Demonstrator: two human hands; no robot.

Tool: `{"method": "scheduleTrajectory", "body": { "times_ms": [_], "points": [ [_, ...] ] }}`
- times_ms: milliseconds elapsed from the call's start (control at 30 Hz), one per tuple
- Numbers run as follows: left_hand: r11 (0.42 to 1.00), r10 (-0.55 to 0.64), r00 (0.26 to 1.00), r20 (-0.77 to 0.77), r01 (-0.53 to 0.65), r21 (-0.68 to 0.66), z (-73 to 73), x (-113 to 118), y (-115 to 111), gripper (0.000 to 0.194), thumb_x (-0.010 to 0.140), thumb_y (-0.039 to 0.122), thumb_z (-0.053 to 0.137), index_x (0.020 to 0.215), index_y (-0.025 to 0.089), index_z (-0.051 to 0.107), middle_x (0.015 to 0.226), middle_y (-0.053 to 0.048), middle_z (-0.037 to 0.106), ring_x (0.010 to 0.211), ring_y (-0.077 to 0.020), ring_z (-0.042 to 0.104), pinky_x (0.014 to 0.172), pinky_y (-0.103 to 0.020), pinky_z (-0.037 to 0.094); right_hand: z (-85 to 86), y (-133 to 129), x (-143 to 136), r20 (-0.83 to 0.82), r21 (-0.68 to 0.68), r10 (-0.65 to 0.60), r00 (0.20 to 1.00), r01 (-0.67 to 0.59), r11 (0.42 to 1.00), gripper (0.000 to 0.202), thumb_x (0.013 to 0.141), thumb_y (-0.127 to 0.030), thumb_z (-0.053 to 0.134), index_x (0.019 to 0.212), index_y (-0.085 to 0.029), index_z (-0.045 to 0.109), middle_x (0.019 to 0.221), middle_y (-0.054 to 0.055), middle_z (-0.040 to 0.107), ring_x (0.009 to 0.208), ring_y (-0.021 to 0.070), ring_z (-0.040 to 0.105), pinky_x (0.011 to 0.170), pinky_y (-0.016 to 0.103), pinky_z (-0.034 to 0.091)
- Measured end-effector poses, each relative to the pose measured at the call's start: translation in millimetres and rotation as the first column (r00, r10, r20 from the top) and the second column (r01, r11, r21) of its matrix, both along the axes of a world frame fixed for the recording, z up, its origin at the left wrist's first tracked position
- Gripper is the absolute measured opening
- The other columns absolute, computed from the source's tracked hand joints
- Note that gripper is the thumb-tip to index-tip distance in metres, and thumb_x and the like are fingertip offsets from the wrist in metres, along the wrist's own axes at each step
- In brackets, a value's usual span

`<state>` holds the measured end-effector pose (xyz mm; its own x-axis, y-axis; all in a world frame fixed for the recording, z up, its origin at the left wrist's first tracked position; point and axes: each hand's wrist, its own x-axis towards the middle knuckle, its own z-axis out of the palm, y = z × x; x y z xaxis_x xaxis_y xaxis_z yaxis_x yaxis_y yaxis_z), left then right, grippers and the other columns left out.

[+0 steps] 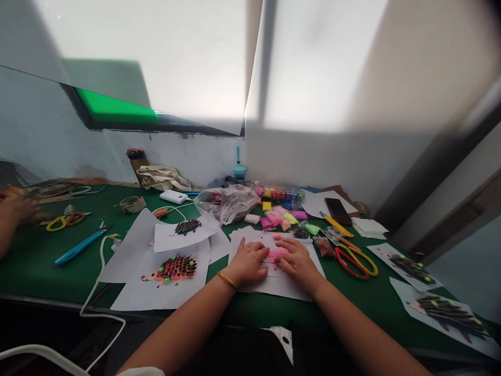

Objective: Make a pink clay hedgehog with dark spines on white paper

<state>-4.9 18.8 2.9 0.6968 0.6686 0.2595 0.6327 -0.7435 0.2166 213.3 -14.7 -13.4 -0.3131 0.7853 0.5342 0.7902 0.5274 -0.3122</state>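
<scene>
Pink clay [278,254] lies flattened on a white sheet of paper [289,287] in front of me. My left hand [249,261], with a yellow bangle [227,280] at the wrist, rests on the paper at the clay's left side, fingers apart. My right hand [298,262] touches the clay's right side, its fingers spread over the edge. Neither hand is wrapped round anything. Just beyond the hands sits a small orange piece [277,236]. Packets of coloured clay [274,222] are heaped past the paper.
Hedgehog pictures [176,269] lie on the left, more [410,267] on the right. Red and yellow scissors [357,261] sit right of the paper, near a phone [338,211]. A blue cutter [80,248] and white cable [102,261] are left. Another person's hand [18,209] shows far left.
</scene>
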Motion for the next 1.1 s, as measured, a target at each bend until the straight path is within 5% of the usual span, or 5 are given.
{"method": "scheduleTrajectory", "body": {
  "times_ms": [133, 400, 500, 1100],
  "points": [
    [0.998, -0.015, 1.0, 0.011, 0.015, 0.061, -0.1, -0.9, -1.6, 0.053, 0.079, 0.033, 0.057, 0.13, 0.024, 0.049, 0.126, -0.008, 0.056, 0.119, -0.0264, 0.049, 0.116, -0.056, 0.007, -0.7, 0.8, 2.3, -0.013, 0.012, -0.011, 1.0, 0.011, 1.0, 0.027, 0.082, -0.02, 0.053, 0.089, -0.033, 0.076, 0.123, 0.0, 0.065, 0.122, 0.0268, 0.049, 0.103, 0.049, 0.036],
    [0.972, -0.089, 0.996, 0.012, 0.084, 0.22, -4.4, -1.4, -8.6, 0.019, 0.088, 0.029, 0.055, 0.106, 0.027, 0.062, 0.117, -0.003, 0.061, 0.114, -0.0213, 0.053, 0.117, -0.054, 0.004, -2.1, 0.5, 0.0, 0.036, 0.007, -0.007, 0.999, 0.007, 1.0, 0.024, 0.081, -0.02, 0.056, 0.081, -0.033, 0.076, 0.12, -0.002, 0.066, 0.121, 0.0274, 0.048, 0.103, 0.05, 0.034],
    [0.956, -0.136, 0.991, 0.002, 0.131, 0.262, -6.1, -0.8, -11.2, 0.021, 0.094, 0.025, 0.047, 0.103, 0.03, 0.065, 0.112, -0.001, 0.063, 0.108, -0.0171, 0.057, 0.117, -0.053, 0.004, -2.8, 1.8, 1.4, 0.023, -0.007, -0.003, 1.0, 0.003, 1.0, 0.026, 0.081, -0.02, 0.054, 0.078, -0.033, 0.076, 0.121, -0.003, 0.066, 0.122, 0.0269, 0.048, 0.103, 0.05, 0.034],
    [0.973, -0.093, 0.996, -0.005, 0.092, 0.214, 1.1, -1.7, -17.8, 0.026, 0.095, 0.03, 0.045, 0.111, 0.033, 0.066, 0.123, -0.003, 0.061, 0.121, -0.0206, 0.05, 0.116, -0.057, 0.002, -1.1, 0.5, 1.8, 0.025, 0.009, 0.012, 1.0, -0.012, 1.0, 0.025, 0.082, -0.021, 0.055, 0.083, -0.032, 0.077, 0.12, 0.0, 0.067, 0.121, 0.0277, 0.049, 0.103, 0.052, 0.035]
  ]
}}
